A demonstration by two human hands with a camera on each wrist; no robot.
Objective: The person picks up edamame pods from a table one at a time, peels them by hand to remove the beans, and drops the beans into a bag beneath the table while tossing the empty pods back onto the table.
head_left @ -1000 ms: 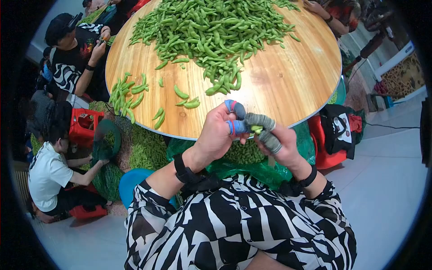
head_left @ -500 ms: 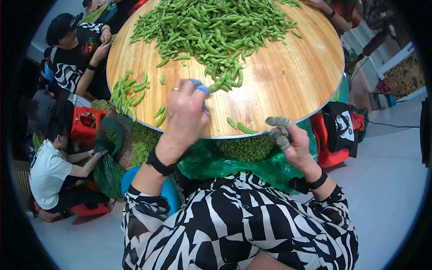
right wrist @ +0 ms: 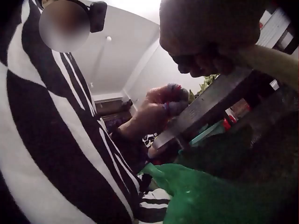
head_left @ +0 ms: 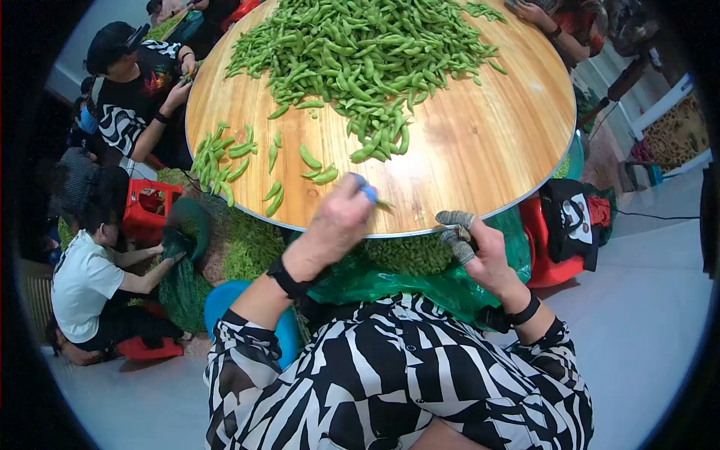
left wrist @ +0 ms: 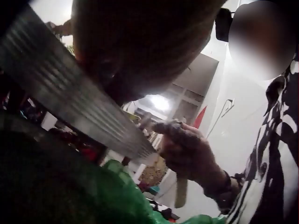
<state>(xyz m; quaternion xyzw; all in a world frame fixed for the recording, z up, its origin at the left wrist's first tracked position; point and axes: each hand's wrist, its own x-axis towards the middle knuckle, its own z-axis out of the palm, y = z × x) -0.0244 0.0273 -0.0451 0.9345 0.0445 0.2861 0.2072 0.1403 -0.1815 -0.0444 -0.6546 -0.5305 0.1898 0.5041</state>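
Observation:
In the head view, my left hand (head_left: 341, 217), with blue covers on its fingers, is low over the front of the round wooden table (head_left: 465, 142), fingers curled and a green pod (head_left: 385, 205) at their tips. My right hand (head_left: 491, 255) is at the table's front edge, with grey covers on thumb and finger. In the right wrist view it grips a pale handle-like piece (right wrist: 273, 63); the left wrist view shows that piece (left wrist: 181, 191) hanging below it. A big heap of pods (head_left: 360, 52) covers the table's far part.
Loose pods (head_left: 322, 175) and a small pile (head_left: 217, 161) lie on the table's left. Below the front edge is a green plastic bag (head_left: 420, 285) with pods. A blue stool (head_left: 225, 296) stands at lower left, a red one (head_left: 536, 240) at right. Other people sit around.
My hands have parted from around a pod. The left hand went left over the loose pods, then came back right to the front-edge pods; the right hand moved slightly right.

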